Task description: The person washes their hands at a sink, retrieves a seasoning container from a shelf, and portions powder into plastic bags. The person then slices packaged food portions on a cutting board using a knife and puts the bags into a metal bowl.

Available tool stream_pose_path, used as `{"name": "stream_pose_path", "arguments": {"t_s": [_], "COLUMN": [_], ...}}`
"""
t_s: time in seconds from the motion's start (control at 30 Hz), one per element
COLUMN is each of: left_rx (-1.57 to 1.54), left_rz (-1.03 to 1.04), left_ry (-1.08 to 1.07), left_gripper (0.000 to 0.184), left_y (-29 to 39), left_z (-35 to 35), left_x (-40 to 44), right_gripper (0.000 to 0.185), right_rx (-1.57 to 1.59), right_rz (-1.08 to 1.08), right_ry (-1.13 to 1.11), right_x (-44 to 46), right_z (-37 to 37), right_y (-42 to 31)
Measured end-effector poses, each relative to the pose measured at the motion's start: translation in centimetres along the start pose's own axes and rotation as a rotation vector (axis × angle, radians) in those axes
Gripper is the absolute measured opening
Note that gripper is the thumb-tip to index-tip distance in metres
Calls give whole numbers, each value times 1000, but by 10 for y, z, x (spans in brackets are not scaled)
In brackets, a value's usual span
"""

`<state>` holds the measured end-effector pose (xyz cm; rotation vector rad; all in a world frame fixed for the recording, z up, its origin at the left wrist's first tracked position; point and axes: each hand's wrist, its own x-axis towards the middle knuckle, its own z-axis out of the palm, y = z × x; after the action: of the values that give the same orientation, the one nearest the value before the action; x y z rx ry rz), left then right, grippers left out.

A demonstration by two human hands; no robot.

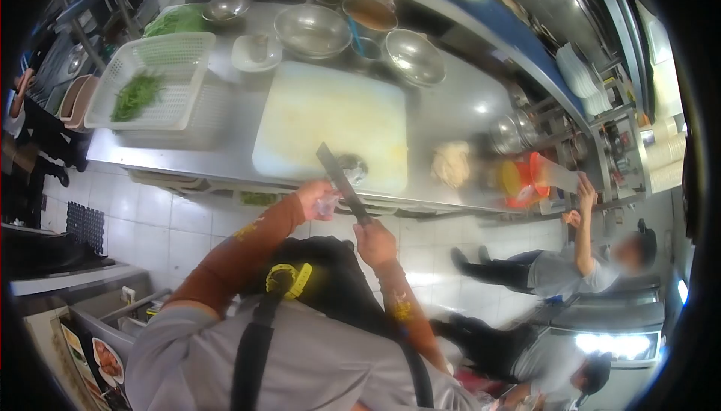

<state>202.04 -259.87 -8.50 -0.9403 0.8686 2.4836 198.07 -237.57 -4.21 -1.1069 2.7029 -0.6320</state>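
On the worktop (233, 107), a white basket (176, 49) of greens (137, 95) sits left of the left grip (317, 197); steel bowls (312, 31) stand beyond it; a red tub (536, 170) is right of the right grip (375, 243).

The person's left arm (244, 249), brown-sleeved, slants from the near left toward the far right, ending in the left hand (317, 199), its fingers too blurred to read exactly. The right arm (408, 312), sleeved alike, slants from the near right toward the far left, its right hand (375, 243) curled into a closed grip. The hands are near each other but apart, the left one farther.
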Motion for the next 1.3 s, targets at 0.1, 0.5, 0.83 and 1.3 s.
{"name": "stream_pose_path", "arguments": {"t_s": [0.1, 0.5, 0.83, 1.3], "left_rx": [7, 56, 42, 12], "left_rz": [26, 32, 36, 28], "left_ry": [-27, -7, 2, -22], "left_gripper": [27, 26, 24, 28], "left_y": [-1, -4, -1, -4], "left_z": [-1, -7, -9, -9], "left_x": [-5, 3, 3, 0], "right_gripper": [27, 24, 26, 27], "right_rx": [4, -11, -36, -37], "right_rz": [-12, -14, 14, 5], "right_ry": [-4, 62, 51, 99], "right_x": [2, 0, 6, 6], "right_z": [0, 6, 4, 6], "right_y": [-2, -2, -9, -7]}}
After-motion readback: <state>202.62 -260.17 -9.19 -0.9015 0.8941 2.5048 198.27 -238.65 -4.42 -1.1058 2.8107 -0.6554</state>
